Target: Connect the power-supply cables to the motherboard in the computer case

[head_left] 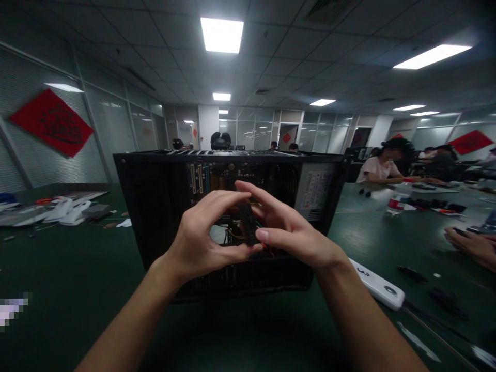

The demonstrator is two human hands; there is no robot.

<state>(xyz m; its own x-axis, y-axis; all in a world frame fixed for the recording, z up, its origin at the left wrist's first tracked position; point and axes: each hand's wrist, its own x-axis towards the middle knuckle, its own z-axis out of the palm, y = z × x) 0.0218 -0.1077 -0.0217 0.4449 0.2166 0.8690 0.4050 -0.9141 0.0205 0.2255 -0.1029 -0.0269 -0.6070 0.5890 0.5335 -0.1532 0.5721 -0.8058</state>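
An open black computer case (pixel 132 206) stands in front of me, its inside facing my hands. Between my hands is a long black power connector (pixel 248 223), with a few coloured wires showing by its right side. My left hand (pixel 201 230) grips it from the left, thumb at its lower end and fingertips at its upper end. On the other side, my right hand (pixel 289 225) is closed on it with the thumb pressed to its face. Behind them, a motherboard with slots (pixel 199 178) and a labelled power supply (pixel 313 194) sit inside the case. My hands hide part of the interior.
A white power strip (pixel 377 284) with its cable lies right of the case. Further right are a plastic bottle (pixel 398 199), dark small parts (pixel 445 302) and another person's hands (pixel 470 245). Papers and white items (pixel 72 211) clutter the green table (pixel 77 279) at left.
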